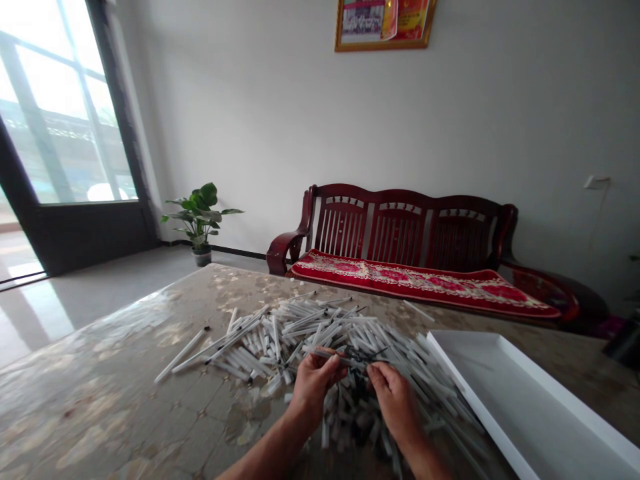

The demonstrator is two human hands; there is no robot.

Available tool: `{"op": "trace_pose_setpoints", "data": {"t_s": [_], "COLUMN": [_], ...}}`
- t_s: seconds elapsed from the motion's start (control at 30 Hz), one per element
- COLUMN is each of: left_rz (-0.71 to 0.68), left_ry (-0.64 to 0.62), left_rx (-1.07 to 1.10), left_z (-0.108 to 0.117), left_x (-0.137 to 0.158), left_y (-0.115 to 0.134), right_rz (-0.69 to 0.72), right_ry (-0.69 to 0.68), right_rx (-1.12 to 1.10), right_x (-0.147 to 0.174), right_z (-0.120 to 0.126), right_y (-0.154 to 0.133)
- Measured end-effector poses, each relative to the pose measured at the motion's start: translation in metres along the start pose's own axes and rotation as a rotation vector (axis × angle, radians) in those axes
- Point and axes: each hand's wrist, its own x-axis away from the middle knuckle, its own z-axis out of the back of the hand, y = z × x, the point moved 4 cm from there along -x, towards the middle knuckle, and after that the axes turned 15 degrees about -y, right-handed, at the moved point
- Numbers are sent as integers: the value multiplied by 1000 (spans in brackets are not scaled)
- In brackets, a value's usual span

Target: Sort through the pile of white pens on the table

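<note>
A large heap of thin, whitish translucent plastic tubes (305, 317), several with black tips, lies on the table in front of me. Over its near side, my left hand (316, 381) pinches one slim tube (353, 363) between thumb and fingers, roughly level and pointing right. My right hand (394, 395) is closed at that tube's right end, its thumb and fingertips pressed together. What sits in that pinch is too small and blurred to make out. Dark thin pieces (364, 355) show among the tubes just behind the hands.
A shallow white open box (540, 407) stands right of the heap. The table (125, 400) has a patterned cover; two loose tubes (183, 357) lie at the heap's left. Beyond are a dark red wooden bench (395, 227), a potted plant (200, 217) and a glazed door (75, 133).
</note>
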Motion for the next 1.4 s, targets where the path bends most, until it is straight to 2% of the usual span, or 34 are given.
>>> {"op": "trace_pose_setpoints", "data": {"t_s": [0.17, 0.4, 0.63, 0.87, 1.0, 1.2, 1.4], "left_rz": [-3, 5, -57, -34, -14, -105, -227], "left_ry": [20, 25, 77, 82, 54, 171, 275], "left_rx": [9, -19, -62, -66, -66, -47, -41], "left_z": [1, 1, 8, 6, 3, 15, 29], "left_x": [0, 0, -2, -1, 0, -5, -8], "left_y": [0, -1, 5, 4, 2, 18, 37], "right_rz": [57, 21, 44, 140, 143, 106, -28], "right_ry": [64, -1, 133, 115, 94, 243, 382], "right_rx": [-15, 12, 32, 134, 170, 118, 75], "right_x": [-1, -2, 0, 2, 3, 1, 1], "right_z": [1, 0, 6, 8, 5, 18, 34], "right_y": [5, 2, 2, -10, -13, 2, 21]}}
